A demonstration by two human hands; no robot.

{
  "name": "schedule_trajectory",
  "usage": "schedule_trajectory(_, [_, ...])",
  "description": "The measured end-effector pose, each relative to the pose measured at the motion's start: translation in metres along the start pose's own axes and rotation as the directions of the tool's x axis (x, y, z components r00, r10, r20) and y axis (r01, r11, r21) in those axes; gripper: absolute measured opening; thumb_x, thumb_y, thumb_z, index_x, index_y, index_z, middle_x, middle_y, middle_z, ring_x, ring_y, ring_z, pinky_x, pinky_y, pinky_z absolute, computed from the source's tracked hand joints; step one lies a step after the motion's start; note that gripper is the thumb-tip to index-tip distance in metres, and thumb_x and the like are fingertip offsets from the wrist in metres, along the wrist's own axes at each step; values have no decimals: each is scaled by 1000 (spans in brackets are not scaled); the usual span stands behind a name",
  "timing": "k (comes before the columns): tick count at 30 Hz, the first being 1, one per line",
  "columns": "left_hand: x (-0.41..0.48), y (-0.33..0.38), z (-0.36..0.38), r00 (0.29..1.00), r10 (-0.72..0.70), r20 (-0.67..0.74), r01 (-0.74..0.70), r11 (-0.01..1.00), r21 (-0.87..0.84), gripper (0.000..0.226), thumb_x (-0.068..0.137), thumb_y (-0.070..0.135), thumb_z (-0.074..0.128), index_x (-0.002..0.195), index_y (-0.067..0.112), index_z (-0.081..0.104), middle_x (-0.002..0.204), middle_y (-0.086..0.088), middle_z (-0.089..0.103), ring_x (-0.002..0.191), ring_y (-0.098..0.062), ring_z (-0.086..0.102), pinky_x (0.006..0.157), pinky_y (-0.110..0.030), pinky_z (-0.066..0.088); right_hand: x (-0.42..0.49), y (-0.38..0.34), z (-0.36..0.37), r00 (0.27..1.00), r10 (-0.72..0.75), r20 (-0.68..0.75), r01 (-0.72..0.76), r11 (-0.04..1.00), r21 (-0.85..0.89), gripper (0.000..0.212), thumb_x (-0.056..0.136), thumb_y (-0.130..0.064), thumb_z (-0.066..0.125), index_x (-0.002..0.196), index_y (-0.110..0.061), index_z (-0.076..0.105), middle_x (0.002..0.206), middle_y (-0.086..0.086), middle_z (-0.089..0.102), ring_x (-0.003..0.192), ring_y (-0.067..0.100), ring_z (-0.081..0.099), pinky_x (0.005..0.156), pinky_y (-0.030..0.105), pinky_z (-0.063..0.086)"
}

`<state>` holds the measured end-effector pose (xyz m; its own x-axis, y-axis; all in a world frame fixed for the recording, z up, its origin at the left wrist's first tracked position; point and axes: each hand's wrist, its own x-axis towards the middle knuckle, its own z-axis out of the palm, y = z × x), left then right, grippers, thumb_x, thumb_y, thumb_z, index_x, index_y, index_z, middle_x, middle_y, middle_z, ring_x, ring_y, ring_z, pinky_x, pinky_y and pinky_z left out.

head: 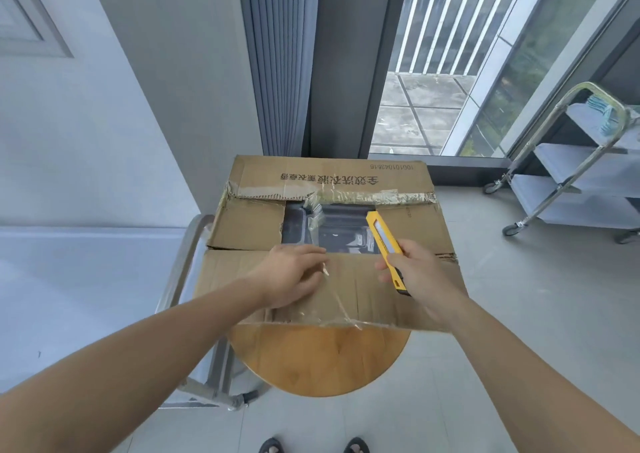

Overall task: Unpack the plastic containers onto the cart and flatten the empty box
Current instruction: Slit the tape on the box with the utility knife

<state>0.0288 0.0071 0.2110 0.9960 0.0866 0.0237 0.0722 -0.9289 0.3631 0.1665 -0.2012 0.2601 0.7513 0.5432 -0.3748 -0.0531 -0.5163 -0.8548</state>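
Head view shows a brown cardboard box (363, 297) sitting on a round wooden surface (322, 362), directly in front of the person. Its long axis runs left to right, and the print on the far flap reads upside down from here. Strips of clear packing tape (374, 197) cross the far flap's edge. Through the gap between the flaps, dark plastic containers (343, 231) show inside.

The left hand (294, 276) rests on the near flap with its fingers loosely bent and holding nothing. The right hand (419, 272) has its fingers wrapped around a yellow utility knife (379, 231). The knife's long axis slants from near-right to far-left, and its tip points away from the person over the opening. Whether the blade is out cannot be told.

The step in hand looks like cutting the remaining tape so the flaps can open. It would go best with the blade kept shallow and run along the seam, so it clears the containers just beneath. The stroke should also steer away from the left hand, which should keep the flap flat and stay out of the cutting line.

A steel-framed cart (180, 279) stands just beside the box on the left, and a second tiered cart (568, 165) stands well apart on the right.
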Motion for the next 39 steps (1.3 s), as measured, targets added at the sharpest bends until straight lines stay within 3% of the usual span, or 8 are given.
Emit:
schedule_trajectory(4, [-5, -19, 7, 980, 108, -166, -112, 994, -13, 54, 83, 4, 64, 136, 12, 56, 136, -9, 58, 116, -29, 59, 98, -40, 50, 3, 15, 12, 995, 39, -89, -37, 999, 21, 26, 104, -18, 44, 128, -19, 55, 102, -2, 72, 98, 15, 67, 76, 31, 51])
schedule_trajectory(8, [0, -26, 7, 993, -91, -72, 90, 996, -18, 68, 89, 34, 63, 150, 21, 36, 151, -2, 35, 131, -21, 42, 110, -37, 39, 3, 29, 22, 987, 82, -137, -75, 996, 53, 29, 104, -20, 46, 132, -19, 55, 102, -4, 72, 97, 14, 64, 73, 29, 51])
schedule_trajectory(15, [7, -17, -9, 975, -201, 98, 206, 977, -46, 47, 99, 46, 47, 138, 20, 53, 130, 1, 60, 117, -21, 56, 100, -37, 45, 5, 12, 32, 987, -75, -141, 82, 996, 44, 26, 105, -25, 46, 129, -32, 55, 100, -3, 70, 83, 19, 71, 64, 29, 54])
schedule_trajectory(18, [22, -4, -7, 941, -314, 126, 335, 918, -212, 46, 99, 52, 42, 108, 17, 69, 103, 1, 71, 97, -24, 64, 84, -35, 51, 7, -6, 33, 991, -109, -76, 114, 991, 68, 23, 106, -26, 45, 123, -39, 52, 95, 6, 69, 65, 17, 65, 52, 26, 49])
schedule_trajectory(22, [43, 4, 0, 892, -426, 151, 449, 802, -393, 42, 96, 54, 49, 76, 21, 63, 69, 8, 60, 71, -19, 57, 63, -31, 44, 15, -23, 29, 995, -98, 8, 97, 993, 64, 18, 106, -17, 45, 120, -12, 55, 89, 10, 67, 58, 11, 56, 50, 26, 44])
schedule_trajectory(30, [48, 5, 6, 775, -616, 138, 558, 565, -608, 22, 92, 33, 64, 78, 17, 70, 72, 8, 63, 67, -8, 55, 62, -24, 44, 54, -37, 8, 980, -147, 133, 161, 982, -103, 20, 104, -28, 50, 98, -13, 62, 76, 3, 72, 57, 14, 57, 59, 29, 48])
schedule_trajectory(34, [53, 9, 6, 693, -706, 142, 617, 480, -624, 27, 86, 30, 63, 83, 4, 70, 75, 2, 64, 69, -14, 53, 64, -28, 42, 75, -47, -7, 939, -242, 244, 327, 845, -423, 30, 102, -40, 52, 87, -17, 63, 70, 0, 72, 52, 12, 60, 60, 32, 51])
schedule_trajectory(39, [49, 20, 12, 641, -763, 81, 664, 499, -557, 28, 88, 31, 59, 80, 6, 66, 72, -1, 62, 73, -23, 57, 68, -37, 48, 103, -79, -27, 842, -324, 432, 529, 329, -782, 44, 96, -59, 52, 70, -23, 55, 69, -6, 60, 69, 15, 56, 59, 33, 43])
